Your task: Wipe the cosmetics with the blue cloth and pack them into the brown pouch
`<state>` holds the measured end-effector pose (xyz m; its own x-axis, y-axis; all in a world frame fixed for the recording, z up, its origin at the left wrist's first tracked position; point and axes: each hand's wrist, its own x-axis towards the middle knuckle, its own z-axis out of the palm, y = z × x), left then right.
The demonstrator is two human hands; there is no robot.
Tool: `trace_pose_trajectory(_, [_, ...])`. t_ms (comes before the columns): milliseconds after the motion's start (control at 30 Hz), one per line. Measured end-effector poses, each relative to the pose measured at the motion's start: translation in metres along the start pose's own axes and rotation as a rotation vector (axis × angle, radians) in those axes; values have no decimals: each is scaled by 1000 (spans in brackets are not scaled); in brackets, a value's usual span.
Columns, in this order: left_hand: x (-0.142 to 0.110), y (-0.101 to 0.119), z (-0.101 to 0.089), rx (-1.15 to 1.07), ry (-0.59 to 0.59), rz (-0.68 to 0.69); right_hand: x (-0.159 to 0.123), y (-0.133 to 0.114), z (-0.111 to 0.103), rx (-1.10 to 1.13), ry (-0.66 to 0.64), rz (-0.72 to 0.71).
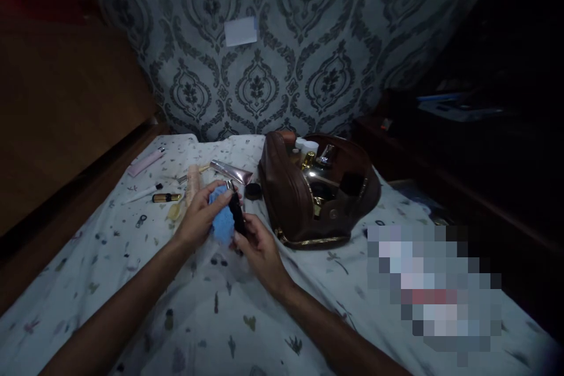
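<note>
My left hand (200,217) is closed on a crumpled light-blue cloth (223,224), its thumb lying across the cloth's top. Against the cloth's right side stands a slim black item (237,211), with a silvery piece (230,185) at its upper end; its exact kind is unclear. The fingers of my right hand (262,249) grip the black item's lower part. Just beyond my hands are a small round black jar (253,191) and a shiny pinkish squeeze tube (231,171). Beside my left fingers is a peach-coloured tube (192,183).
An open brown leather bag (291,211) holds several bottles and white-capped containers. Left of my hands lie a black-and-gold tube (166,197), a thin white stick (140,194) and a pink tube (147,161) on a patterned sheet (185,329). Wooden furniture (66,111) stands left; a blurred patch covers the right.
</note>
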<state>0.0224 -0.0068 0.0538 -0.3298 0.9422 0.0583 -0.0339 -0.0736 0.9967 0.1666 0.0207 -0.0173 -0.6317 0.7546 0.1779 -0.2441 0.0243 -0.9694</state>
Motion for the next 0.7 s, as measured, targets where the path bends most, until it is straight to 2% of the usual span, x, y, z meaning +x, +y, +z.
trace_pose_trajectory(133, [-3, -8, -10, 235, 66, 104, -3, -1, -1, 3, -18, 43])
trace_pose_trajectory(267, [-4, -3, -29, 583, 123, 194, -3, -8, -3, 237, -167, 247])
trace_pose_trajectory(367, [-8, 1, -38, 742, 79, 247, -1, -15, -6, 370, -233, 392])
trace_pose_trajectory(433, [-12, 2, -43, 793, 39, 279, -1, -17, -8, 386, -270, 440])
trace_pose_trajectory(567, [-17, 4, -49, 826, 25, 284, -2, -16, -11, 219, -266, 396])
trace_pose_trajectory(700, [-18, 0, -56, 826, 13, 162, -5, -14, -11, -19, -207, 203])
